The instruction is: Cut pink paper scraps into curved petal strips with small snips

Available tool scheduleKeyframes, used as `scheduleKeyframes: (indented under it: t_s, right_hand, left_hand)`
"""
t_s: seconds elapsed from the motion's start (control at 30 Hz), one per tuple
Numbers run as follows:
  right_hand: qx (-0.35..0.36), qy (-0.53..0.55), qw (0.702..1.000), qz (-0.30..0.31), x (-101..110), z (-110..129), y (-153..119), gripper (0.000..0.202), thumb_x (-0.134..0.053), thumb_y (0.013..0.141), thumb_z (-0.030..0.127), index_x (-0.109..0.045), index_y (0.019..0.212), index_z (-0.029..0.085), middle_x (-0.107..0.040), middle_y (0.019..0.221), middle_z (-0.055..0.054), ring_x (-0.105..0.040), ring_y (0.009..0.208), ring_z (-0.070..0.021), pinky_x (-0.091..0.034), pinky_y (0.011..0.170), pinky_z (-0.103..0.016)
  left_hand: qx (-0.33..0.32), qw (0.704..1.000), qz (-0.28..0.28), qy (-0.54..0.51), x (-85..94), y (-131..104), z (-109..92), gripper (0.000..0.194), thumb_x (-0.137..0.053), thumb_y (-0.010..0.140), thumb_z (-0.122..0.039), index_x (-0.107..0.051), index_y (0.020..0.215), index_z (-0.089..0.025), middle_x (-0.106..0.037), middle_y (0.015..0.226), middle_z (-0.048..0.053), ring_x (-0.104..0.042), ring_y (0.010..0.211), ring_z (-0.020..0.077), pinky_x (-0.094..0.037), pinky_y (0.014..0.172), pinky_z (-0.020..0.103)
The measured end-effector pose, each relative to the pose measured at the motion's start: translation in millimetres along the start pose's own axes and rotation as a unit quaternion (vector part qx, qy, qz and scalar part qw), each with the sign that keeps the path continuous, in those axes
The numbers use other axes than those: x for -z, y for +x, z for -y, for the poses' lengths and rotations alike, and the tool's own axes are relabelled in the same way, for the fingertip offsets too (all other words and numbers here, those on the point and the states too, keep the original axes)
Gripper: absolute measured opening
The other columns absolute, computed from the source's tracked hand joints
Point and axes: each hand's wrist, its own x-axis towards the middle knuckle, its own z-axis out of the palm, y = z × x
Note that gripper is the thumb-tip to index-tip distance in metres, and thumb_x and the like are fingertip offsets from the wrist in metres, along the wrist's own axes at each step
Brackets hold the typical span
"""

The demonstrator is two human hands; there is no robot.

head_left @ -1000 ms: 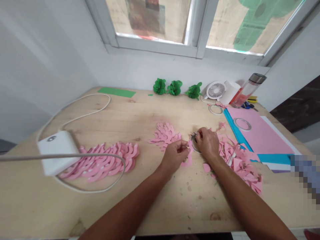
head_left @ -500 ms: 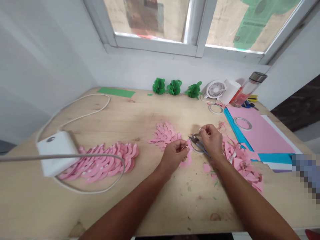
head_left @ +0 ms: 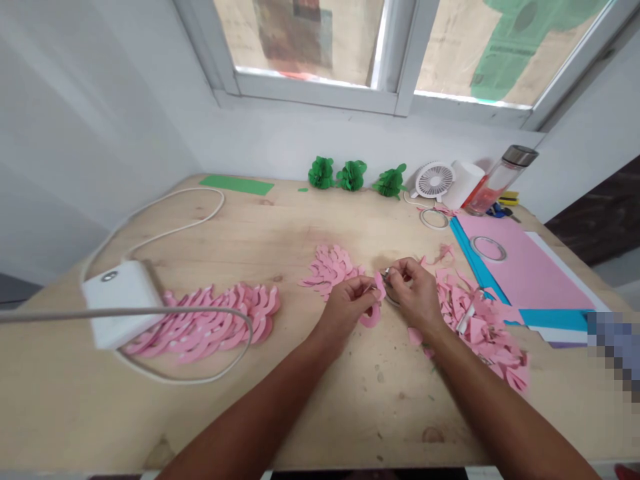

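Note:
A curved pink paper strip (head_left: 371, 319) with scalloped edges is pinched in my left hand (head_left: 347, 303), its loose end curling down near the table. Close on its right, my right hand (head_left: 413, 293) has thumb and fingers pressed together beside the strip. A bit of the scissors' (head_left: 385, 273) metal shows at these fingertips; the rest is covered, and I cannot tell whether the hand grips them. Beneath that hand a tape ring (head_left: 393, 301) is mostly hidden. A pile of scalloped pink paper pieces (head_left: 330, 267) lies just beyond my left hand.
Pink paper scraps (head_left: 485, 323) heap beside my right forearm. Layered pink strips (head_left: 215, 320) lie left, by a white box (head_left: 123, 303) with a looping cable (head_left: 235, 312). Green paper puffs (head_left: 351, 175), a fan (head_left: 435, 180) and a bottle (head_left: 503, 180) stand behind; coloured sheets (head_left: 530, 267) lie right.
My right hand has come down and left, close to the pink strip, covering most of the scissors. My left hand keeps the strip, and more of it shows. The view has shifted slightly.

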Motion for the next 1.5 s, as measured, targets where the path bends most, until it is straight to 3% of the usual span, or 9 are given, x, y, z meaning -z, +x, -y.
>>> scheduleKeyframes:
  t_s: [0.13,0.37,0.77,1.07,1.27,1.5]
  right_hand:
    - [0.019,-0.012,1.000,0.020,-0.3,4.7,-2.6,0.012,-0.049,0.077,0.024,-0.056,0.071,0.018,-0.055,0.061,0.002,-0.048,0.057,-0.0111,-0.035,0.055,-0.022]
    - [0.036,0.043,0.997,0.055,-1.8,5.7,-3.5,0.010,-0.049,0.077,0.024,-0.055,0.072,0.018,-0.053,0.061,0.002,-0.045,0.056,-0.0107,-0.036,0.055,-0.022]
    - [-0.004,0.139,0.986,0.096,-3.9,2.0,-3.7,0.013,-0.051,0.077,0.029,-0.055,0.074,0.017,-0.052,0.058,0.002,-0.043,0.050,-0.0090,-0.034,0.048,-0.020]
    - [-0.081,0.235,0.966,0.066,-6.7,-3.6,-3.7,0.020,-0.054,0.076,0.036,-0.052,0.075,0.017,-0.047,0.055,0.004,-0.035,0.043,-0.0069,-0.026,0.039,-0.019]
    - [-0.055,0.263,0.957,0.108,-3.9,9.3,-7.4,0.017,-0.055,0.076,0.035,-0.053,0.077,0.018,-0.054,0.062,0.001,-0.044,0.051,-0.0090,-0.034,0.047,-0.020]
    - [-0.027,0.216,0.968,0.126,-3.3,12.9,-9.6,0.014,-0.052,0.078,0.032,-0.054,0.077,0.018,-0.052,0.063,0.002,-0.046,0.056,-0.0103,-0.037,0.054,-0.022]
  left_hand:
    - [-0.002,1.000,0.015,-0.013,0.3,-1.2,-2.2,0.011,-0.062,0.067,-0.024,-0.058,0.063,-0.015,-0.051,0.054,-0.003,-0.045,0.049,0.0066,-0.032,0.049,0.019]
    - [-0.001,0.999,-0.008,-0.035,1.5,0.0,-2.0,0.010,-0.062,0.067,-0.024,-0.061,0.066,-0.014,-0.051,0.053,-0.003,-0.044,0.048,0.0060,-0.030,0.048,0.018]
    - [0.007,0.999,-0.024,-0.044,3.7,1.9,1.6,0.009,-0.062,0.068,-0.022,-0.061,0.069,-0.014,-0.053,0.055,-0.003,-0.044,0.047,0.0048,-0.030,0.048,0.017]
    - [0.024,0.994,-0.074,-0.081,3.0,5.6,2.9,0.024,-0.068,0.060,-0.022,-0.060,0.082,-0.015,-0.053,0.056,-0.005,-0.047,0.047,0.0063,-0.033,0.048,0.019]
    - [0.006,0.993,-0.101,-0.064,2.5,6.6,4.6,0.030,-0.069,0.059,-0.024,-0.058,0.086,-0.015,-0.051,0.054,-0.005,-0.046,0.047,0.0072,-0.032,0.047,0.019]
    - [-0.034,0.996,-0.073,-0.029,-0.9,2.9,4.7,0.018,-0.062,0.069,-0.028,-0.058,0.080,-0.015,-0.052,0.058,-0.004,-0.045,0.050,0.0068,-0.032,0.049,0.019]
